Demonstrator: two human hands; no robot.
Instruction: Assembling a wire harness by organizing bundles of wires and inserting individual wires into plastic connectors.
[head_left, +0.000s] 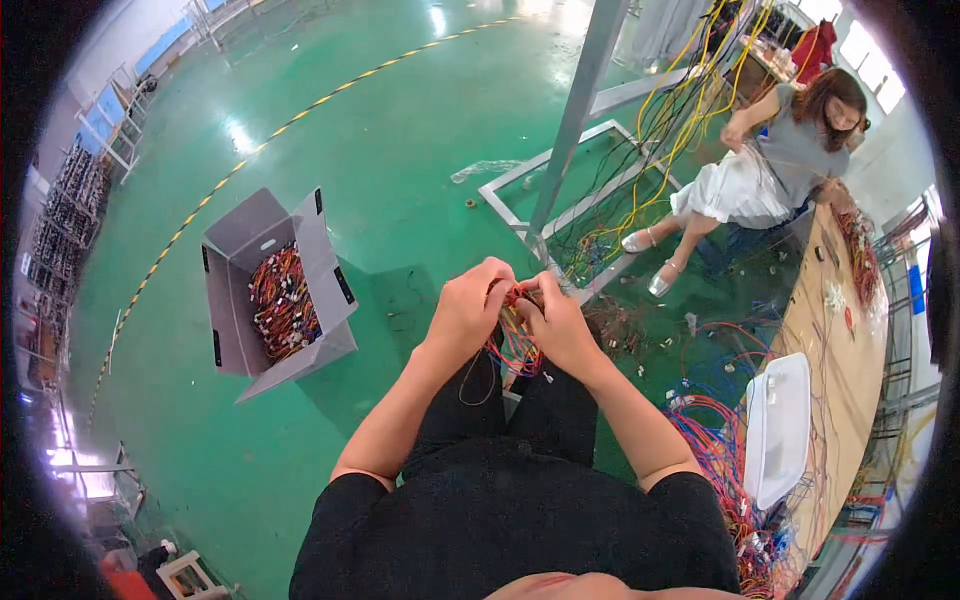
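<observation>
Above my lap, my left hand [474,303] and my right hand [555,323] meet around a small bundle of coloured wires [517,345]. Fingers of both hands are closed on its upper end, where red wire shows between the fingertips. The rest of the bundle hangs below in red, blue, yellow and dark strands, with a small white connector [547,378] at a loose end. A thin loop of wire droops beneath my left hand. Just what the fingertips pinch is partly hidden.
Left of me a grey open-topped box [232,325] holds many wire bundles. To my right stand a wooden table [845,370] and a white tray [760,430] beside piled cables. A metal frame [575,130] draped with cables rises ahead. A seated person [790,160] handles wires at far right.
</observation>
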